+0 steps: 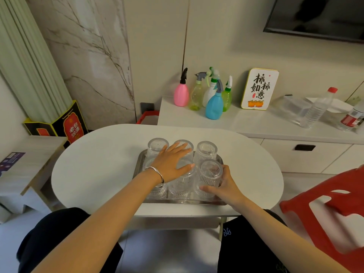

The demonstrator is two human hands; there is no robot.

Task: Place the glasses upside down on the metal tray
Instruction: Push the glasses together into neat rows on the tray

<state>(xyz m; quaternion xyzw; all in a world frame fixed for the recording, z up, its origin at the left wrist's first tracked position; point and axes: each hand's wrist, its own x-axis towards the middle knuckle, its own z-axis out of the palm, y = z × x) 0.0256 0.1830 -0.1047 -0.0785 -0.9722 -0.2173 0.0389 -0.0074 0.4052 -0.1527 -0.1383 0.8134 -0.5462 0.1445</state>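
A metal tray (140, 160) lies on the white oval table (98, 164) and carries several ribbed clear glasses, all upside down, in two rows. My right hand (223, 185) wraps around the front right glass (208, 176), which stands on the tray. My left hand (172, 161), fingers spread, rests flat over the tops of the middle glasses (182, 186), holding nothing. A back left glass (156, 147) and a back right glass (206, 151) stand free. The front left glass is partly hidden under my left wrist.
A low white cabinet (256, 125) behind the table holds several spray bottles (214, 104), a framed sign (260, 89), water bottles (317, 111) and a clear box. A red plastic stool (331, 211) is at the right. A side table (29, 164) stands at the left.
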